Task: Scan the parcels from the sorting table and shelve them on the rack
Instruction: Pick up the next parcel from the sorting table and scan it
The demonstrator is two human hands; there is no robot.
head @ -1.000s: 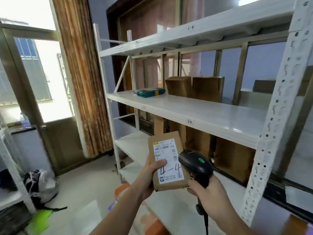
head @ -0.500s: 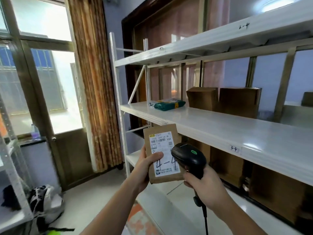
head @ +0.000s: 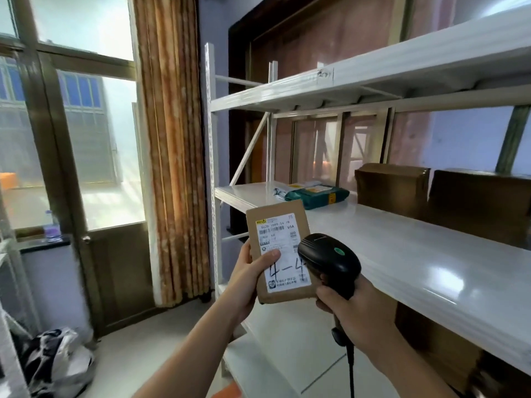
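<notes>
Parcel (head: 278, 254): flat brown cardboard packet, held upright in front of the rack (head: 402, 254), off any shelf, level with the front left corner of the middle shelf. White shipping label faces the camera; "4-4" handwritten on it in black. Left hand (head: 247, 280) grips the parcel's left edge, thumb pressed on the label, fingers behind. Right hand (head: 356, 314) clenched round the handle of a black scanner (head: 330, 258); scanner head overlaps the parcel's right edge, cable hangs down from the handle. Middle shelf carries a green packet (head: 316, 194) near its left end and two brown boxes (head: 392, 186) along the back edge. Curtain (head: 172, 139) and window (head: 71, 124) stand left of the rack.
</notes>
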